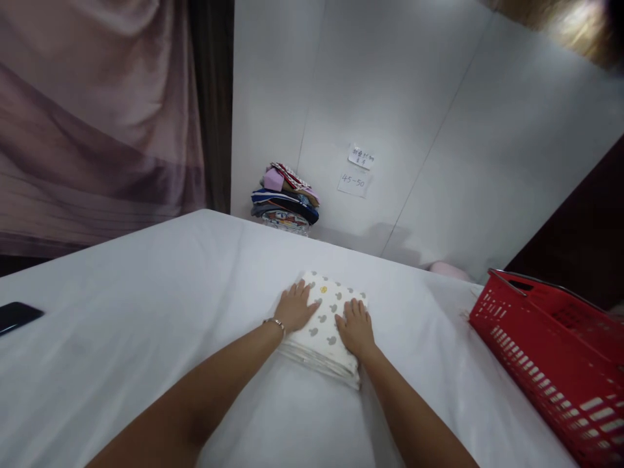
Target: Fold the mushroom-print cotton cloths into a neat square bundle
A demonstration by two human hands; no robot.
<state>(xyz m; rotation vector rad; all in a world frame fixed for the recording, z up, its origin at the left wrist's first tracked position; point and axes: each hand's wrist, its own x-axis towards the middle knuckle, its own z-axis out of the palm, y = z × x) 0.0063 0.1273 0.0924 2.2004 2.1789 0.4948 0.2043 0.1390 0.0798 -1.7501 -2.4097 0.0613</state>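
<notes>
A folded white cloth (327,325) printed with grey shapes and one small yellow mark lies on the white-covered table (205,279). Several layers show along its near edge. My left hand (296,308), with a bracelet at the wrist, rests flat on the cloth's left side, fingers stretched forward. On the right side my right hand (357,326) lies flat too, its fingers slightly spread. Neither hand grips the cloth; both palms touch its top.
A red plastic basket (541,344) stands at the right. Folded fabrics (285,198) are stacked beyond the far edge, by the wall. A dark phone-like object (18,316) lies at the left edge. Paper notes (354,181) hang on the wall; a curtain (97,117) hangs at left.
</notes>
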